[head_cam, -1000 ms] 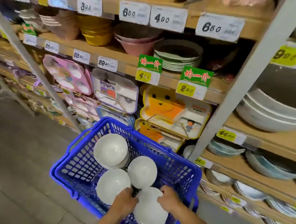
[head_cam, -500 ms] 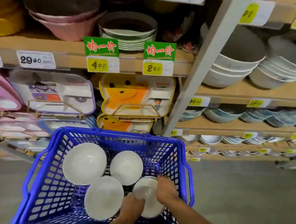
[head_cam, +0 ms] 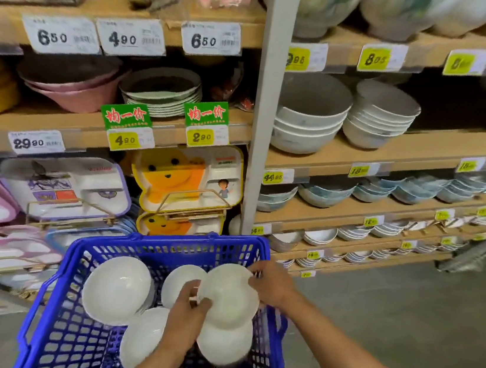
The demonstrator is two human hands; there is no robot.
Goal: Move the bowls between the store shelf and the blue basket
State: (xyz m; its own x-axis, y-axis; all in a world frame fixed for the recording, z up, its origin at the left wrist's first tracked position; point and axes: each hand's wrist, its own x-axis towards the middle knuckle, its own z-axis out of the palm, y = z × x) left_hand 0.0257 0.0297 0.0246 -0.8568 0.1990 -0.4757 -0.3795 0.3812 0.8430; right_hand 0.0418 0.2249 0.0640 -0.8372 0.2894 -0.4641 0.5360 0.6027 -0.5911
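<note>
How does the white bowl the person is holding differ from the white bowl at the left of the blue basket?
The held bowl is gripped at its rim by the left hand and right hand; the left bowl is touched by neither. The held bowl sits raised over a lower bowl at the right side of the blue basket; the left bowl rests down inside, by the left wall. Both are plain white and round.
</note>
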